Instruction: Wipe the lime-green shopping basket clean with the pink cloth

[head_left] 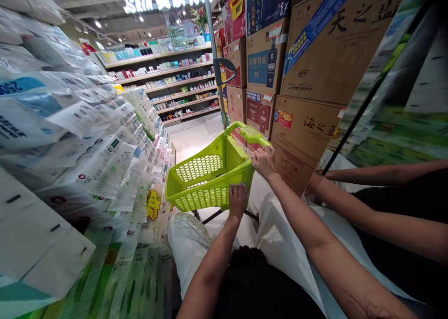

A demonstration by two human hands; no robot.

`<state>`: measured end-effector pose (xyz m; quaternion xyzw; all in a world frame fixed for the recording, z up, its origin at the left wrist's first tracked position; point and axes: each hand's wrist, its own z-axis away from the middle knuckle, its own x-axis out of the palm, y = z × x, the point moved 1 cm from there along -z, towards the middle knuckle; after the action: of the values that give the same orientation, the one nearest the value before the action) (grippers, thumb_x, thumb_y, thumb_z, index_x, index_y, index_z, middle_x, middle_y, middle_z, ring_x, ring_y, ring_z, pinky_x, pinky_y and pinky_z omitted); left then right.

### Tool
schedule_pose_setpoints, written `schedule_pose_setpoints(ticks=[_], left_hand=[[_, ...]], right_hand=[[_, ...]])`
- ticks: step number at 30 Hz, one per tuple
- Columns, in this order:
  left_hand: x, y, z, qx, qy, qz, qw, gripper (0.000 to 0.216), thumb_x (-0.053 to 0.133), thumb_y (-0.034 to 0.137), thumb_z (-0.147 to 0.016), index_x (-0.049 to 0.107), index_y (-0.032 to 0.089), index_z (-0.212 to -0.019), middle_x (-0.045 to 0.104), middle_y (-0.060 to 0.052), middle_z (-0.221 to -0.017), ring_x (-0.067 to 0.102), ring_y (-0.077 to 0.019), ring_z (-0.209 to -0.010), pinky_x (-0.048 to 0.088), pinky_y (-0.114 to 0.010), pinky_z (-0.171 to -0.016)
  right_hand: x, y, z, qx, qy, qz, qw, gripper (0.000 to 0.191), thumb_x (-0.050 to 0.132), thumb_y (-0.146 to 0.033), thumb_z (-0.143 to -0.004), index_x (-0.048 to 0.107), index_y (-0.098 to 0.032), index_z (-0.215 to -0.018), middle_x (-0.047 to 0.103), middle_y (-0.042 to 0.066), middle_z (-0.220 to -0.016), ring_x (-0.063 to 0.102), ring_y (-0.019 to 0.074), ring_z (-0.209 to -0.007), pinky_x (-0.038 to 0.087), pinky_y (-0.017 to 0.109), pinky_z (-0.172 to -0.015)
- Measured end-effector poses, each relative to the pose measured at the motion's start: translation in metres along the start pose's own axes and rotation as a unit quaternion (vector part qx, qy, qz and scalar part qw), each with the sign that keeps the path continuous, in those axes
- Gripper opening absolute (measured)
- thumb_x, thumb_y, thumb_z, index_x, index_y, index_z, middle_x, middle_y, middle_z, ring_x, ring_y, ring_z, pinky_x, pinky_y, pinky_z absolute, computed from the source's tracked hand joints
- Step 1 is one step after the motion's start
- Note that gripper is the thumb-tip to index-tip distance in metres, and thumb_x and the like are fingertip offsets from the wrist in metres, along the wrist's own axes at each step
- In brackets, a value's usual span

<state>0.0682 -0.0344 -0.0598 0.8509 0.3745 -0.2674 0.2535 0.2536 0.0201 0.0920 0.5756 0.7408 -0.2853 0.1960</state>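
A lime-green shopping cart (254,133) with a perforated plastic basket stands right in front of me, its basket extending to the left. My right hand (265,161) is closed around the near end of its handle. Lower down, my left hand (237,200) presses a crumpled greyish-purple cloth (241,187) against the outside of the basket's near side. No goods show inside the basket. The cart's dark legs are partly hidden below it and behind my left forearm.
Plastic-wrapped tissue packs (115,165) are piled high close on the left. Stacked cardboard cartons (308,72) rise on the right, beside a mirror-like surface (395,123) reflecting my arms. A metal pole with a dark handle (217,72) stands behind the cart; product shelves (182,83) lie beyond.
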Motion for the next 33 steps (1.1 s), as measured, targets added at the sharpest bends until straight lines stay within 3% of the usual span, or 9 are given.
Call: schedule_pose_setpoints(ticks=[6,8,13,15,21,24,27,30,33], left_hand=[[-0.011,0.005,-0.025,-0.041,0.056,0.032,0.997,0.045,0.055,0.007,-0.093,0.06,0.019,-0.136,0.059,-0.018,-0.131,0.055,-0.03,-0.125,0.05,-0.051,-0.106],[-0.009,0.008,-0.028,-0.041,0.046,0.037,0.997,0.045,0.057,0.007,-0.092,0.061,0.019,-0.135,0.06,-0.017,-0.131,0.056,-0.0303,-0.126,0.049,-0.053,-0.107],[-0.005,0.009,0.009,0.016,-0.038,0.029,0.999,0.041,0.058,0.008,-0.093,0.063,0.019,-0.132,0.068,-0.013,-0.116,0.063,-0.0262,-0.111,0.055,-0.048,-0.101],[-0.004,0.01,0.017,0.038,-0.045,0.023,0.998,0.041,0.058,0.007,-0.093,0.063,0.02,-0.131,0.068,-0.012,-0.113,0.064,-0.0256,-0.11,0.056,-0.046,-0.1],[0.004,0.014,-0.023,0.058,0.032,0.034,0.997,0.037,0.059,0.007,-0.093,0.067,0.021,-0.126,0.063,-0.017,-0.132,0.058,-0.0305,-0.127,0.051,-0.053,-0.107],[0.008,0.012,-0.025,0.09,-0.015,0.039,0.995,0.035,0.058,0.009,-0.095,0.068,0.022,-0.126,0.066,-0.015,-0.127,0.061,-0.0305,-0.124,0.052,-0.051,-0.106],[0.008,0.004,-0.001,0.108,-0.078,0.03,0.991,0.037,0.052,0.012,-0.098,0.067,0.026,-0.129,0.069,-0.011,-0.121,0.065,-0.0289,-0.115,0.055,-0.044,-0.1],[0.006,-0.001,0.008,0.125,-0.085,0.012,0.988,0.036,0.049,0.013,-0.099,0.068,0.027,-0.126,0.07,-0.009,-0.114,0.066,-0.0267,-0.106,0.057,-0.042,-0.096],[-0.001,-0.001,-0.015,0.137,-0.065,-0.013,0.988,0.036,0.054,0.011,-0.096,0.068,0.026,-0.127,0.07,-0.01,-0.116,0.064,-0.0278,-0.11,0.054,-0.047,-0.102]], right_hand=[[-0.003,-0.003,0.002,0.011,0.001,-0.007,1.0,0.04,0.045,-0.026,-0.099,0.068,-0.021,-0.068,0.068,0.009,-0.081,0.045,0.0255,-0.091,0.025,0.044,-0.099],[-0.003,-0.003,0.002,0.011,-0.002,-0.01,1.0,0.039,0.045,-0.026,-0.099,0.069,-0.021,-0.069,0.067,0.009,-0.081,0.046,0.0255,-0.091,0.025,0.044,-0.099],[-0.001,0.001,-0.001,0.013,-0.008,-0.011,1.0,0.041,0.045,-0.027,-0.1,0.067,-0.022,-0.066,0.065,0.008,-0.078,0.045,0.0247,-0.089,0.026,0.043,-0.099],[0.0,0.001,-0.002,0.017,-0.008,-0.01,1.0,0.04,0.045,-0.027,-0.099,0.067,-0.022,-0.066,0.066,0.008,-0.079,0.045,0.0249,-0.089,0.026,0.043,-0.099],[-0.001,-0.002,0.001,0.012,0.01,0.009,1.0,0.04,0.045,-0.026,-0.1,0.066,-0.022,-0.067,0.068,0.008,-0.083,0.046,0.0245,-0.09,0.027,0.043,-0.101],[-0.002,-0.002,0.0,0.006,0.012,0.015,1.0,0.04,0.045,-0.026,-0.1,0.067,-0.022,-0.067,0.069,0.008,-0.083,0.046,0.0241,-0.09,0.027,0.042,-0.1],[-0.001,-0.002,-0.001,0.001,0.012,0.016,1.0,0.041,0.044,-0.027,-0.101,0.067,-0.022,-0.067,0.068,0.007,-0.08,0.046,0.0239,-0.089,0.028,0.041,-0.099],[0.002,-0.001,-0.002,-0.004,0.02,0.015,1.0,0.041,0.045,-0.026,-0.101,0.066,-0.023,-0.066,0.067,0.007,-0.079,0.046,0.024,-0.089,0.028,0.041,-0.099],[0.004,0.0,-0.002,-0.005,0.029,0.019,0.999,0.041,0.045,-0.026,-0.1,0.065,-0.023,-0.065,0.068,0.007,-0.08,0.046,0.0237,-0.088,0.027,0.04,-0.1]])
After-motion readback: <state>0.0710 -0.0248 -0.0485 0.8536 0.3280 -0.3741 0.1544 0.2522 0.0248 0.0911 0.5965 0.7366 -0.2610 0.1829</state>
